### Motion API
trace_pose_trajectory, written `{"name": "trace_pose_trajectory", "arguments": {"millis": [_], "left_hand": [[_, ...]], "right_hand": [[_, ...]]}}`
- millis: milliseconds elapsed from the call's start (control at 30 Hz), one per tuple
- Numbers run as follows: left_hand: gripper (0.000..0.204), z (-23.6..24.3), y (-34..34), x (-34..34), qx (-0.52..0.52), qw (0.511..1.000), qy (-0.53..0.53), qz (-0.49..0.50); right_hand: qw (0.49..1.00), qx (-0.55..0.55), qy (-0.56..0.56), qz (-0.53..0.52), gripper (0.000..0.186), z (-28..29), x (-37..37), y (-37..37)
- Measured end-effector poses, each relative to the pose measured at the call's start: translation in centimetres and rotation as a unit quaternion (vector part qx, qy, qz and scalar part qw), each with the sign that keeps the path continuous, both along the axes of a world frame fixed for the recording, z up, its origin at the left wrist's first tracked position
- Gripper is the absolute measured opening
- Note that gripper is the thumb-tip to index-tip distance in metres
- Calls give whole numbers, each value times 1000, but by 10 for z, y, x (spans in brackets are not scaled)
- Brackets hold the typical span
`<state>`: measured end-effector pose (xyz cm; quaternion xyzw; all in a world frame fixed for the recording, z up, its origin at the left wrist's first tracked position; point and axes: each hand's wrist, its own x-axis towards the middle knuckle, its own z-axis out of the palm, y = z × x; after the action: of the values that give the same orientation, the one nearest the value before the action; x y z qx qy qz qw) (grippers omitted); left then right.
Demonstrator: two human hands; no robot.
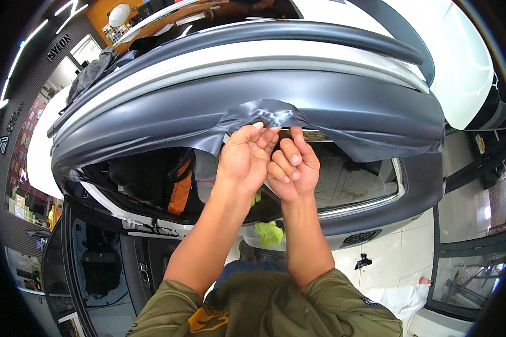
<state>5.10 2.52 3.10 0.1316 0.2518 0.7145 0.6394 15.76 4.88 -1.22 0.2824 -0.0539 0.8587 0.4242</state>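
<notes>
A matte dark grey film (388, 109) runs along the car's upper side above the window openings, and a wrinkled, glossy-creased flap (267, 110) of it stands folded up in the middle. My left hand (243, 154) pinches the lower edge of that flap between thumb and fingers. Beside it, my right hand (292, 165) has its index finger up at the same edge and the other fingers curled; its thumb is hidden. Loose film sags either side of my hands, over the top of a chrome-edged side window (360, 180). Behind my wrists is the dark car interior (138, 177) with an orange item.
A detached-looking dark door panel (101, 264) stands at lower left. A yellow-green cloth (269, 233) hangs below the window. A small black object (362, 261) lies on the tiled floor (393, 247). White bodywork (450, 67) rises at upper right, and glass-fronted dark panels (466, 269) stand at right.
</notes>
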Motion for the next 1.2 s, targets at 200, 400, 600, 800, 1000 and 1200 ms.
{"name": "trace_pose_trajectory", "arguments": {"millis": [200,400,600,800,1000,1200], "left_hand": [[8,-3,-2,1,10,999,36,10],[8,-1,-2,8,0,999,39,27],[9,-4,3,9,6,1000,-20,20],[8,3,3,23,9,997,-13,82],[8,-1,1,23,57,995,-22,78],[13,-7,5,29,91,989,-41,112]], "right_hand": [[976,-74,-194,-72,20,19,13,-9],[921,-195,-296,-159,28,42,1,-4],[909,-177,-298,-232,23,35,-5,-4],[893,-158,-327,-265,24,35,-4,-5],[874,-114,-406,-240,17,38,5,-10],[620,237,-648,-373,19,111,56,-12]]}}
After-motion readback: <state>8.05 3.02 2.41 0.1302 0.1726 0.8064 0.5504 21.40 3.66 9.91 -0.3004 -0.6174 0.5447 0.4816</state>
